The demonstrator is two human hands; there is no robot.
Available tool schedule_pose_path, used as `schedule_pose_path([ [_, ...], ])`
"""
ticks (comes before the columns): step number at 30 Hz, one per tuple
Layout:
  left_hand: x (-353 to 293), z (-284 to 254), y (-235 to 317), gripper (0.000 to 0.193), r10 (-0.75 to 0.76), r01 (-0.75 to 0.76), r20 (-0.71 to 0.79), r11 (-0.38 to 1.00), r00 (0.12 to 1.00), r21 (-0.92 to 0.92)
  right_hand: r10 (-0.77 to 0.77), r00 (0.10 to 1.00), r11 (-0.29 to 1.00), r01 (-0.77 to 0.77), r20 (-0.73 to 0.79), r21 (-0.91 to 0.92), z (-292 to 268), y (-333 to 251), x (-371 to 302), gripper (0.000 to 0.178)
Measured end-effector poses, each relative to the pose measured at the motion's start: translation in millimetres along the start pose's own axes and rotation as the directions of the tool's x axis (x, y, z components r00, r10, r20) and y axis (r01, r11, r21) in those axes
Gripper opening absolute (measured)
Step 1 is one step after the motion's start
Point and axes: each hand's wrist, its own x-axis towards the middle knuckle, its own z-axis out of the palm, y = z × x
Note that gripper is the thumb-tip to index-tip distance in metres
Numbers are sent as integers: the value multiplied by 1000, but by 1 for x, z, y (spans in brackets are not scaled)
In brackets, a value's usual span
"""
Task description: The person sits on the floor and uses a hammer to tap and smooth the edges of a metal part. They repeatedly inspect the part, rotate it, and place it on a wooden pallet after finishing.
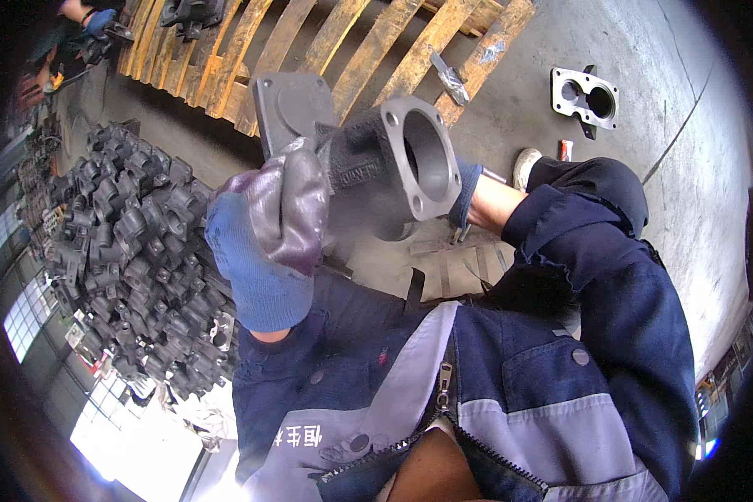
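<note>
Centre frame, a dark grey metal casting hangs in the air, its round bore open toward the right and showing a smooth grey inner wall. The left hand, in a blue and purple glove, is curled around its neck beside the square flange. The right hand is mostly behind the round flange, so I cannot tell how its fingers are set.

At the top, a slatted wooden pallet bears a second casting and a shiny item (wrapped, perhaps; the view is poor). A heap of castings fills the left.
</note>
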Motion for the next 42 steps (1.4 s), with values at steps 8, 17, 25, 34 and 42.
schedule_pose_path([
  [8, 7, 2, -13, 25, -181, 182, 117, 983, 976, 2, -168, 986, 886, 149, -5, -439, 22, 10, 1, 50],
  [17, 11, -13, -40, 52, -551, 698, 430, 528, 715, -484, -58, 927, 896, -115, -370, -429, 89, -42, -20, 40],
  [25, 10, -6, -53, 58, -485, 630, 462, 273, 743, -727, -254, 881, 711, -110, -399, -694, 127, -46, -32, 48],
  [34, 25, -7, -58, 61, -422, 406, 344, 63, 839, -912, -311, 944, 525, 75, -109, -848, 172, -58, -42, 53],
  [42, 35, -3, -61, 65, -271, 356, 364, -82, 891, -931, -377, 915, 229, 243, 144, -943, 200, -50, -47, 61],
])
